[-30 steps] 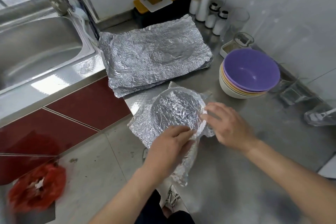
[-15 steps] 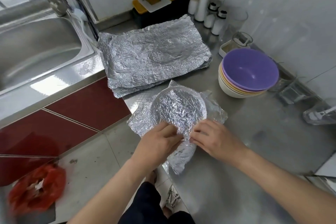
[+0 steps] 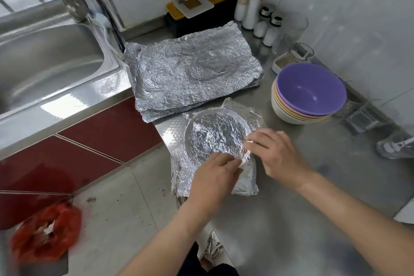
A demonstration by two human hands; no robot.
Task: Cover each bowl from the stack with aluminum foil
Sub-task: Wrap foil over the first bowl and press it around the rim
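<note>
Foil-covered bowl [image 3: 216,134] sitting at counter [image 3: 291,219] left edge. Left hand [image 3: 215,178] fingers curling round foil [image 3: 179,170] at near rim; right hand [image 3: 279,155] fingers pinching foil at right rim. Bowl stack [image 3: 309,96] standing near far-right edge.

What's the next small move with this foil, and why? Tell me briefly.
Probably tuck the loose flap hanging nearest you down under the rim. The left hand and right hand pinch the foil at the near-right edge, while that flap and the left side stick out unpressed.
</note>
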